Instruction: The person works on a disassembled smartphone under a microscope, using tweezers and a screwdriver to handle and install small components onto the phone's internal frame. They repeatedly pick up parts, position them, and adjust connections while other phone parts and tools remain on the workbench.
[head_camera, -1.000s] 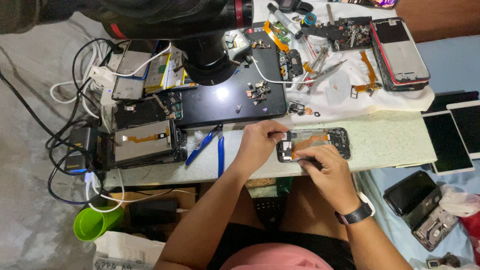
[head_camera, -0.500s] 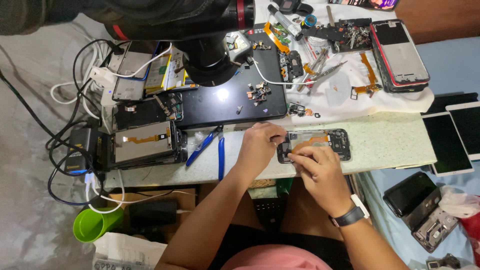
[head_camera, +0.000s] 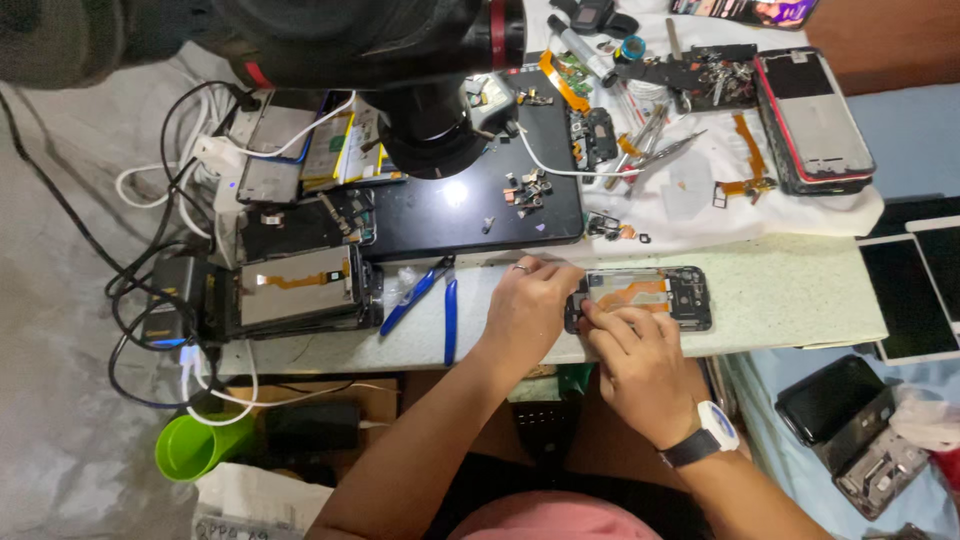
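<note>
Head cam looking straight down: an opened phone (head_camera: 648, 297) lies flat near the front edge of the pale counter (head_camera: 790, 295), back off, orange flex cable showing inside; the left hand (head_camera: 527, 310) sits on the phone's left end, fingers curled down around that end and gripping it, ring on one finger; the right hand (head_camera: 640, 365) comes in from below, fingers bunched narrow and pressed onto the lower left part of the phone's insides; can't tell if there's a tiny tool pinched in there, too small to make out; watch (head_camera: 712, 432) with a white face on the right wrist; just left of the left hand, blue-handled pliers (head_camera: 430, 300) lie on the counter, handles spread; further left a stack of stripped phone frames (head_camera: 295, 290) next to a black charger (head_camera: 175, 300) and a tangle of cables; behind the hands a dark mat (head_camera: 470, 205) with little loose parts on it, and a big black microscope head (head_camera: 400, 60) hanging over its left side; top right a red-edged phone frame (head_camera: 812, 125) on white cloth, tweezers (head_camera: 650, 135) beside it; green cup (head_camera: 190, 445) down below the counter at the left.
</note>
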